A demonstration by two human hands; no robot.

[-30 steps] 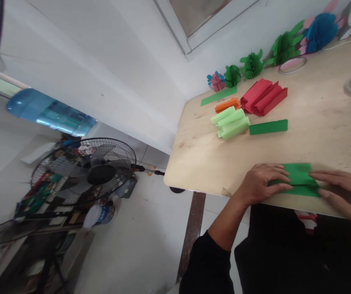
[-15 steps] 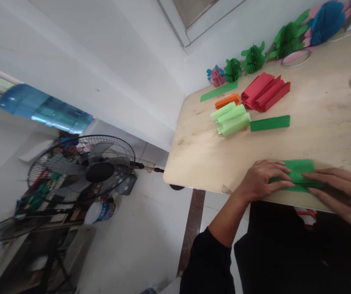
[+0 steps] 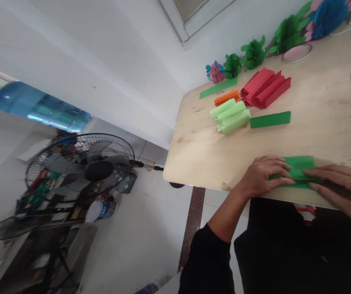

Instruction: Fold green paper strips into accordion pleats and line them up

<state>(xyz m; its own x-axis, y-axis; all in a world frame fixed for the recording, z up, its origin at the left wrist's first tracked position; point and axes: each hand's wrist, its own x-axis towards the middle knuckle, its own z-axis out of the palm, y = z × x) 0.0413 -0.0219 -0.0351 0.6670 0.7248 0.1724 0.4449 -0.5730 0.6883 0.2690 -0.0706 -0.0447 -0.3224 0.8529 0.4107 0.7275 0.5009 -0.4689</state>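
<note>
A sheet of green paper (image 3: pixel 301 164) lies at the table's front edge with a raised fold running across it. My left hand (image 3: pixel 259 176) grips its left side, thumb and bent fingers at the fold. On the right side, my right hand (image 3: pixel 342 185) pinches the same fold between thumb and fingers. Beyond the hands is a narrow folded dark green strip (image 3: pixel 270 119). Pleated light green papers (image 3: pixel 232 116), an orange pleated paper (image 3: pixel 227 98) and red pleated papers (image 3: pixel 265 87) sit farther back.
Along the wall stand paper figures, among them a pink one (image 3: pixel 216 72), a green one (image 3: pixel 255 54) and a blue one (image 3: pixel 328 18). A flat green strip (image 3: pixel 218 88) and a tape roll (image 3: pixel 297 53) lie nearby. Left of the table (image 3: pixel 194 159) stands a fan (image 3: pixel 98 171).
The view has shifted slightly. Both hands stay on the green paper at the fold, with only a small movement of the fingers.
</note>
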